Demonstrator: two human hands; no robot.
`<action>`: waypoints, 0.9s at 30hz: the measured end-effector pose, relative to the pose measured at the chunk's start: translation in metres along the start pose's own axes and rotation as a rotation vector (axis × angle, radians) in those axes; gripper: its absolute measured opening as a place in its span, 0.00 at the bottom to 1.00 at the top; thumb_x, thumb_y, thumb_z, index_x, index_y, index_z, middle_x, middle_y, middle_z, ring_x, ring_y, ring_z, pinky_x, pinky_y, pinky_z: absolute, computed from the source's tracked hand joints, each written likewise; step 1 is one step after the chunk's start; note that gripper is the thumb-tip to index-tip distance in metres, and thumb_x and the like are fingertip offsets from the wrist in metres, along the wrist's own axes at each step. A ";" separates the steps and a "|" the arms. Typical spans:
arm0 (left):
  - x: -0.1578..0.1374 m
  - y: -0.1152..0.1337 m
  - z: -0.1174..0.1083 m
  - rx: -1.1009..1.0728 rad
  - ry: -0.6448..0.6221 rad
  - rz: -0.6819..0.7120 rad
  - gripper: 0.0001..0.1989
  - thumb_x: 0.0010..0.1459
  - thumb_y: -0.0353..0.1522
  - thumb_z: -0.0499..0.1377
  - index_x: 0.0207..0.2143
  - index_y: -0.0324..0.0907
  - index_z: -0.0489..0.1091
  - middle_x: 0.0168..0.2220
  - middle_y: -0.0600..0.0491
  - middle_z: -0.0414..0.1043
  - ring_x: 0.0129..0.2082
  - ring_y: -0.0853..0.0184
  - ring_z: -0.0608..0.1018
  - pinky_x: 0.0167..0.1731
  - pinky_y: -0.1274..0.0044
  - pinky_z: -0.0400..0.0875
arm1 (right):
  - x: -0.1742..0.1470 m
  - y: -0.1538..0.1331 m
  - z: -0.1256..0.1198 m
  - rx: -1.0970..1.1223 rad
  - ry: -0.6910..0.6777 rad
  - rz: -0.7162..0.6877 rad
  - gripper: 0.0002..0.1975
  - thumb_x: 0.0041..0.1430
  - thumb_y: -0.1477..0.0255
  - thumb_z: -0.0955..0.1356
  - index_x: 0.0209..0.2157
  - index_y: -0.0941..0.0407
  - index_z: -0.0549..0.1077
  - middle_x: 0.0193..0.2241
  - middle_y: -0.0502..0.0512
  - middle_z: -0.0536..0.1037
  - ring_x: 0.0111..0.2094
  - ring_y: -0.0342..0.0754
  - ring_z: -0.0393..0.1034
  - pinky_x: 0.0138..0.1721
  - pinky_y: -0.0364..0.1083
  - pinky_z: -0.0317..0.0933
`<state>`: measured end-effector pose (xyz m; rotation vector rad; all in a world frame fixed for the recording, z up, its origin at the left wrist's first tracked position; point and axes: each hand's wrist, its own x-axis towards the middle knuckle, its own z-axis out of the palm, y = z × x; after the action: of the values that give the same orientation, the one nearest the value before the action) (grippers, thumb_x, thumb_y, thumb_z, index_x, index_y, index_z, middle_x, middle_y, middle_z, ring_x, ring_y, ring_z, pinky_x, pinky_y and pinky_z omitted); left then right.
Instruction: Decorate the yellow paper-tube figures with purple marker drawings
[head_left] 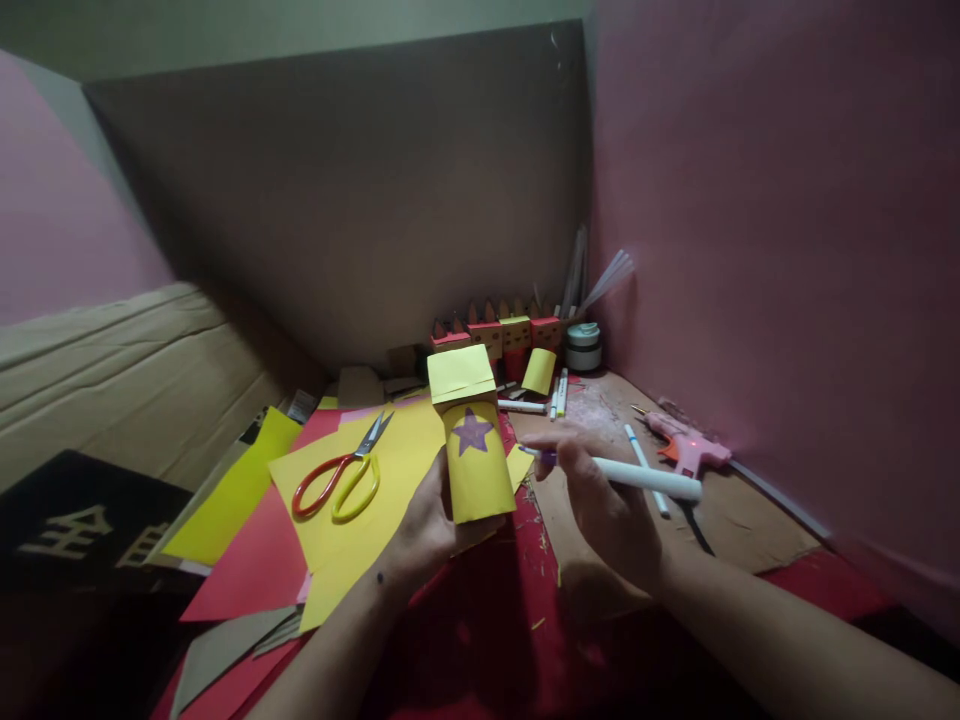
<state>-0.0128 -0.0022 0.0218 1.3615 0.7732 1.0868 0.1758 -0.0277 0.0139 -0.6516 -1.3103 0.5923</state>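
My left hand (433,515) is wrapped round a yellow paper figure (480,485), a tube body with a boxy yellow-topped head (461,375). A filled-in purple star (472,432) is drawn on the tube's front. Just right of the figure, my right hand (596,500) grips a white marker (645,477) with its purple tip pointing left. The tip is close to the figure but apart from the star. Scissors (352,468) with one red and one yellow handle lie on a yellow sheet (397,530) to the left.
Several box-headed figures (487,338) stand at the back, near a yellow paper tube (538,371) and a lidded jar (583,345). A pink glue gun (694,447) lies on cardboard (750,515) at right, beside another marker (645,465). Walls stand close behind and at right.
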 end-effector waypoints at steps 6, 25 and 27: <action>0.000 0.001 0.008 0.144 -0.064 0.109 0.28 0.42 0.30 0.76 0.46 0.46 0.73 0.40 0.52 0.80 0.37 0.62 0.82 0.35 0.77 0.79 | -0.002 -0.014 0.007 0.173 -0.017 0.136 0.04 0.63 0.73 0.70 0.38 0.51 0.72 0.28 0.47 0.79 0.30 0.45 0.76 0.32 0.45 0.71; -0.003 0.000 0.010 0.334 -0.117 0.162 0.23 0.50 0.33 0.72 0.45 0.44 0.67 0.38 0.52 0.76 0.34 0.63 0.79 0.33 0.74 0.78 | -0.007 -0.007 0.012 0.033 -0.014 0.116 0.04 0.64 0.71 0.71 0.36 0.53 0.71 0.28 0.47 0.74 0.27 0.41 0.70 0.27 0.41 0.66; -0.003 -0.005 0.008 0.339 -0.118 0.177 0.23 0.51 0.34 0.71 0.47 0.45 0.66 0.39 0.53 0.76 0.34 0.64 0.79 0.32 0.75 0.77 | -0.007 -0.007 0.012 0.044 -0.022 0.122 0.04 0.64 0.71 0.71 0.36 0.53 0.71 0.27 0.47 0.74 0.26 0.41 0.70 0.27 0.41 0.66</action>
<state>-0.0060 -0.0075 0.0171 1.7926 0.7856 1.0310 0.1634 -0.0367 0.0160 -0.6941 -1.2803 0.7275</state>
